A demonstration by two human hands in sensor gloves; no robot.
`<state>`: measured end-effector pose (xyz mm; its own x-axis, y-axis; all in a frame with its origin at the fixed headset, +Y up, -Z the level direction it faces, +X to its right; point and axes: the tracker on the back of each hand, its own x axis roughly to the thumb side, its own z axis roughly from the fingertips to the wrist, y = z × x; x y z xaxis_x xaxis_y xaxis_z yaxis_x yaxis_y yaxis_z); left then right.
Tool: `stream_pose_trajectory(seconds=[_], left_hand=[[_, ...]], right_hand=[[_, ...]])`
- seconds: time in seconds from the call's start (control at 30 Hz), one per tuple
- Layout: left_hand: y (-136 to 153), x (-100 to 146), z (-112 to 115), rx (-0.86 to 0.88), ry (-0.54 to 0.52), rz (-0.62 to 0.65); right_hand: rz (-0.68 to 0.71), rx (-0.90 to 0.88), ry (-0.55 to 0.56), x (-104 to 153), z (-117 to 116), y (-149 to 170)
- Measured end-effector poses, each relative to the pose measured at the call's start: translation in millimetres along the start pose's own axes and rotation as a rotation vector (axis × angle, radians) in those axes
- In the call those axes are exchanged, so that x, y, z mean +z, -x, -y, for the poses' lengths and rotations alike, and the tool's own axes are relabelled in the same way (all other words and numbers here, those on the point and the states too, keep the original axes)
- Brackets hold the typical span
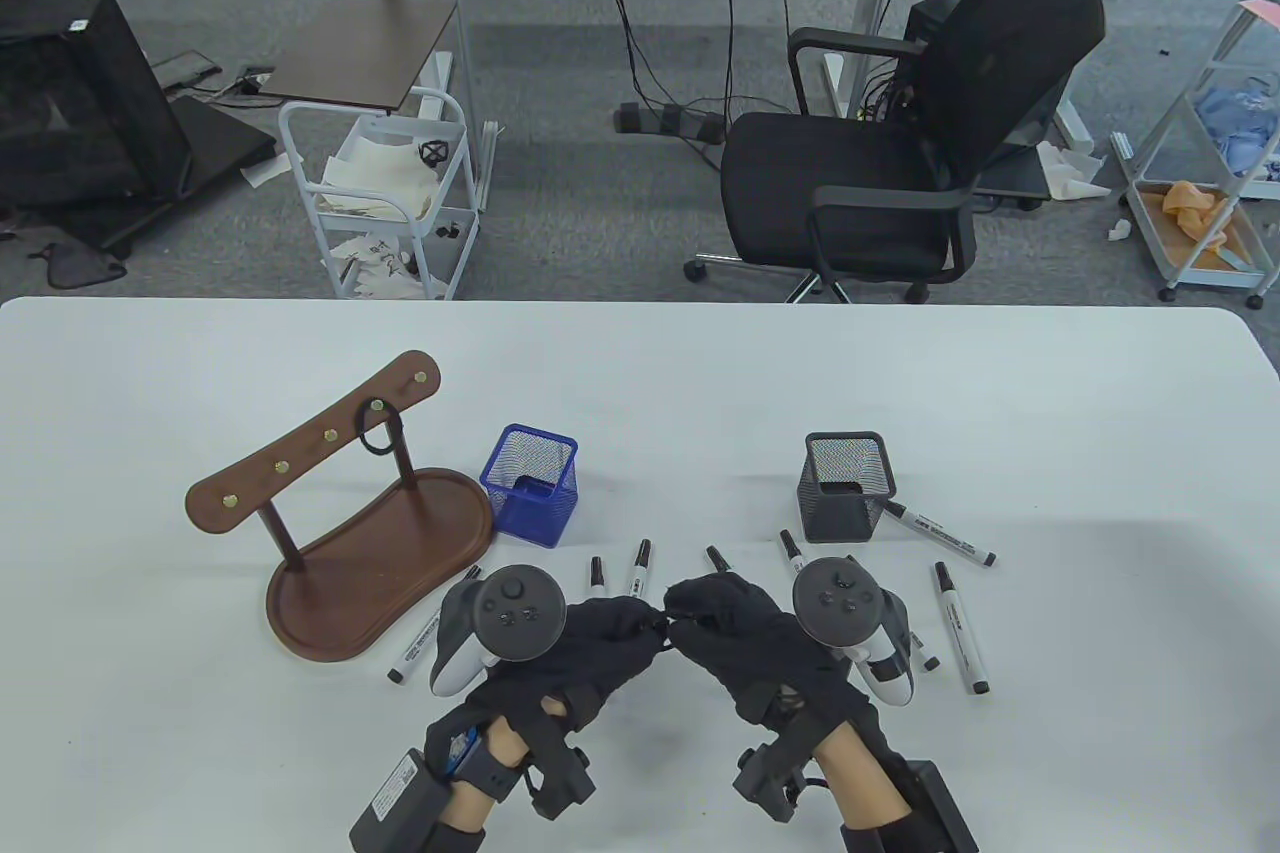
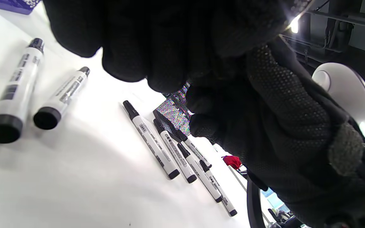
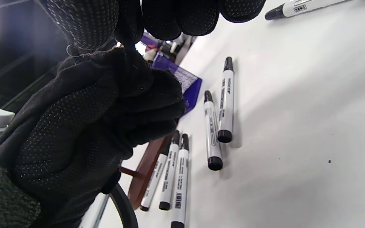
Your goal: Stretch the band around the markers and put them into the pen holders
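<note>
Pinching at a single spot between them, the left hand [image 1: 590, 648] and the right hand [image 1: 745, 638] meet fingertip to fingertip low over the white table [image 1: 1050, 413], fingers curled in; what they pinch looks like a thin dark band [image 1: 662, 631], though black on black gloves it barely shows, and neither wrist view makes it plain. A second dark band [image 1: 380, 428] hangs from a peg of the brown wooden rack [image 1: 330, 533]. A band of that kind is likely light, soft and stretchy, apt to snap back or slip off gloved fingers, so it is best taken with two fingers of each hand hooked inside the loop and drawn apart. The markers [image 1: 955, 628] lie loose on the table around the hands, some partly hidden beneath them; they look light, stiff and smooth-barrelled, liable to roll or slide past one another, so gathering several parallel and gripping them mid-barrel seems wisest, with the band seated near the middle. The blue mesh pen holder [image 1: 528, 485] and the black mesh pen holder [image 1: 845, 485] stand just beyond the markers, well apart from each other; both look light enough to tip if a bundle knocks the rim. Open tabletop lies to the far right and between the holders, while the rack crowds the left hand's side; the near edge lies below the wrists.
</note>
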<state>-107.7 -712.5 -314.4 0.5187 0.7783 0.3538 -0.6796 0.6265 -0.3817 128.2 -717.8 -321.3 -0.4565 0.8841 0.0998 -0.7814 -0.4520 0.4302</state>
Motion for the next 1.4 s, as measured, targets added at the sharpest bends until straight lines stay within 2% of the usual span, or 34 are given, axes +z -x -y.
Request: stream_pose_trajectory(seconds=[0.17,0.37,0.57,0.7,0.8,0.9,1.1,1.4], left_hand=[[4,1,-1,0.100,-0.038,0.003],[11,2,-1,0.345,-0.094,-0.004],[21,2,4,0.598,-0.059,0.011],[22,1,4,0.688,-0.025,0.049],[21,1,4,0.710,-0.006,0.056],[23,1,3,0.674,-0.008,0.050],[24,2,0,0.657,0.044,0.064],[22,2,1,0.592,0.114,0.085]], right_hand=[[-0.029,-0.038,0.012,-1,0,3],[-0.072,-0.068,0.029,-2,-2,6],[-0.108,-0.069,0.063,-1,-3,7],[-0.128,-0.059,0.060,-2,-5,7],[-0.163,-0.043,0.049,-7,-8,7],[-0.189,0.006,0.084,-17,-9,5],[-0.206,0.002,0.099,-35,1,-4],[-0.122,-0.060,0.157,-36,12,-17]])
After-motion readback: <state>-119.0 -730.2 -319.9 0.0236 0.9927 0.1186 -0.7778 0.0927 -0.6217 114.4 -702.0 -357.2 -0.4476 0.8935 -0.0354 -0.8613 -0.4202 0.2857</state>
